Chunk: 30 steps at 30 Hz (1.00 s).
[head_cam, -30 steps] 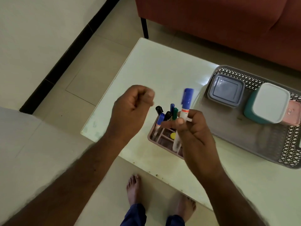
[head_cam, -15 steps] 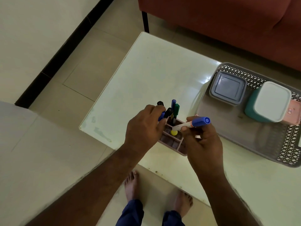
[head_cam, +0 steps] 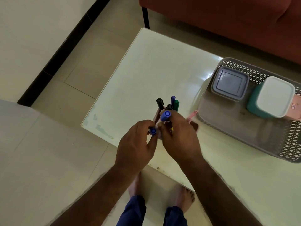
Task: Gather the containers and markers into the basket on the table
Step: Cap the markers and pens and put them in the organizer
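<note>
My right hand [head_cam: 180,137] holds a blue-capped marker [head_cam: 165,115] upright over the pink marker holder [head_cam: 157,114]. My left hand [head_cam: 136,144] pinches a second blue-capped marker [head_cam: 153,131] just left of it; the two hands touch. Black, purple and green markers [head_cam: 172,104] stand in the holder, which my hands mostly hide. The grey lattice basket [head_cam: 291,149] sits at the right of the table, holding a grey lidded container [head_cam: 230,83], a teal container with a white lid [head_cam: 273,97] and a pink container [head_cam: 297,108].
The white table [head_cam: 159,70] ends in a near edge just below my hands. A red sofa [head_cam: 228,18] stands behind the table. My bare feet [head_cam: 184,198] are on the tiled floor below the edge. A pink object [head_cam: 192,115] lies beside the basket.
My left hand has taken a blue-capped marker out of the holder. My right hand turned its marker from sideways to upright and came in against the left hand.
</note>
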Each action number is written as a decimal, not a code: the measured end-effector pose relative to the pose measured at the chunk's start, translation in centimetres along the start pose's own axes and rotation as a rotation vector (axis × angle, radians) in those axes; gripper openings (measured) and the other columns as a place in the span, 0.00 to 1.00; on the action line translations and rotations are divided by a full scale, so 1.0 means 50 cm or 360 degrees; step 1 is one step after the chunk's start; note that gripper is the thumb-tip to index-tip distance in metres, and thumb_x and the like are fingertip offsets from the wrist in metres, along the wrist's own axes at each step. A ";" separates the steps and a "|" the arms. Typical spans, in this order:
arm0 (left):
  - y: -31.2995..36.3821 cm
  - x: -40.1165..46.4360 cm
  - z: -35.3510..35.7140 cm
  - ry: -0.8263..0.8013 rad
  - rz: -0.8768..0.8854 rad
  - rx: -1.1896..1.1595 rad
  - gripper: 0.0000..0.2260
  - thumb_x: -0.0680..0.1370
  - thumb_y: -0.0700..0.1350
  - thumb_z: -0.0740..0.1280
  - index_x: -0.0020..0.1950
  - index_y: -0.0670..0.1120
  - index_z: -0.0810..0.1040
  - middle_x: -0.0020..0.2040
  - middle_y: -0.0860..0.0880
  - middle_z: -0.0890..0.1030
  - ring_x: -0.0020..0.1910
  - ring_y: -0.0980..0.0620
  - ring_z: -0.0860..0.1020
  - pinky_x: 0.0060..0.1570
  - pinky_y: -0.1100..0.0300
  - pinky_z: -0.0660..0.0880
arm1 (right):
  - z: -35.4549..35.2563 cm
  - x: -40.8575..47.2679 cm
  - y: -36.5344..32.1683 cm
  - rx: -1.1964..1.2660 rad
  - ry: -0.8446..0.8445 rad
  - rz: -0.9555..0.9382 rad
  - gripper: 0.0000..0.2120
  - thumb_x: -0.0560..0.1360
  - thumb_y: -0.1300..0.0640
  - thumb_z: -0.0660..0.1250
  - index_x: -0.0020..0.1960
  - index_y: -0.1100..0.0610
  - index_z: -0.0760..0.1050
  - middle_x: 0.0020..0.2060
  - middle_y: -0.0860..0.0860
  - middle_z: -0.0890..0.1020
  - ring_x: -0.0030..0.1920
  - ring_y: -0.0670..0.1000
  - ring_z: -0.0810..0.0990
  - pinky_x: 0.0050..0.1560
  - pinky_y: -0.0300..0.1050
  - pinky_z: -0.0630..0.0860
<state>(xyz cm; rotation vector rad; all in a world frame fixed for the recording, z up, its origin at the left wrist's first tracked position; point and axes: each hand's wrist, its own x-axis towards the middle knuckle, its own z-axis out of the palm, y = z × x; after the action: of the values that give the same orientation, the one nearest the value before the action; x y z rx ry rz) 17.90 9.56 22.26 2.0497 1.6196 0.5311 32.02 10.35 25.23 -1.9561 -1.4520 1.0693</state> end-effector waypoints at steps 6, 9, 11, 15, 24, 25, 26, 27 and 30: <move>0.001 -0.007 0.006 0.0036 -0.0045 -0.0001 0.15 0.73 0.47 0.75 0.57 0.45 0.76 0.49 0.50 0.82 0.42 0.56 0.78 0.42 0.69 0.70 | 0.022 0.022 0.005 -0.0267 -0.0171 -0.0012 0.08 0.80 0.58 0.62 0.57 0.52 0.76 0.50 0.48 0.82 0.48 0.49 0.80 0.47 0.43 0.75; 0.000 -0.006 0.005 0.0059 -0.0076 -0.0015 0.19 0.73 0.50 0.75 0.59 0.46 0.75 0.51 0.50 0.82 0.42 0.59 0.75 0.41 0.69 0.70 | 0.019 0.030 0.005 -0.0219 -0.0187 0.0025 0.08 0.79 0.59 0.63 0.56 0.52 0.77 0.50 0.48 0.82 0.48 0.48 0.80 0.50 0.42 0.77; -0.002 -0.008 0.005 0.0048 -0.0104 -0.0027 0.21 0.73 0.53 0.73 0.61 0.46 0.73 0.53 0.50 0.81 0.43 0.59 0.75 0.41 0.68 0.71 | 0.018 0.029 0.008 -0.0158 -0.0184 0.0061 0.08 0.80 0.58 0.63 0.57 0.51 0.76 0.50 0.48 0.83 0.48 0.47 0.82 0.53 0.43 0.79; -0.004 -0.006 0.001 -0.0003 -0.0193 -0.0073 0.26 0.72 0.57 0.72 0.65 0.47 0.71 0.57 0.51 0.79 0.46 0.59 0.76 0.42 0.68 0.73 | 0.015 0.012 0.016 0.0037 -0.0013 0.0140 0.13 0.79 0.57 0.66 0.62 0.49 0.74 0.53 0.46 0.83 0.46 0.43 0.82 0.53 0.45 0.82; -0.003 0.019 0.004 -0.0019 -0.0152 -0.0099 0.25 0.74 0.56 0.71 0.67 0.47 0.70 0.60 0.52 0.78 0.46 0.59 0.77 0.42 0.72 0.71 | -0.017 0.001 0.006 0.0182 0.0324 0.0135 0.06 0.81 0.56 0.64 0.53 0.44 0.70 0.47 0.41 0.81 0.39 0.34 0.78 0.41 0.22 0.71; 0.000 0.021 0.003 -0.0009 -0.0146 -0.0130 0.25 0.75 0.58 0.70 0.67 0.48 0.70 0.59 0.53 0.78 0.46 0.59 0.77 0.42 0.72 0.72 | -0.020 0.000 0.006 0.0177 0.0340 0.0125 0.06 0.81 0.56 0.64 0.53 0.45 0.71 0.47 0.41 0.81 0.40 0.35 0.79 0.41 0.22 0.71; 0.004 0.022 0.000 0.0019 -0.0170 -0.0214 0.25 0.75 0.61 0.67 0.66 0.49 0.70 0.59 0.55 0.78 0.46 0.59 0.78 0.42 0.71 0.74 | -0.024 -0.004 0.006 0.0168 0.0368 0.0114 0.06 0.81 0.55 0.64 0.53 0.44 0.72 0.46 0.41 0.82 0.41 0.36 0.79 0.41 0.22 0.72; 0.007 0.025 -0.004 0.0060 -0.0230 -0.0361 0.23 0.76 0.63 0.63 0.65 0.51 0.71 0.57 0.56 0.78 0.48 0.59 0.79 0.42 0.68 0.76 | -0.032 -0.010 0.009 0.0158 0.0415 0.0107 0.06 0.80 0.55 0.65 0.53 0.44 0.72 0.46 0.41 0.82 0.41 0.36 0.80 0.41 0.23 0.73; -0.003 0.041 -0.011 0.0249 -0.0593 -0.0935 0.16 0.78 0.62 0.55 0.58 0.55 0.75 0.52 0.56 0.81 0.50 0.54 0.80 0.48 0.56 0.79 | -0.063 -0.041 0.033 0.0179 0.0671 0.0180 0.03 0.80 0.52 0.65 0.52 0.44 0.75 0.43 0.41 0.82 0.42 0.36 0.80 0.38 0.26 0.74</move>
<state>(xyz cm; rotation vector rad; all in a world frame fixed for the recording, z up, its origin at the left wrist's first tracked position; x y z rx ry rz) 17.94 11.68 22.63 1.2751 1.6298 0.9136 35.24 8.10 26.48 -2.0458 -1.0437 0.7064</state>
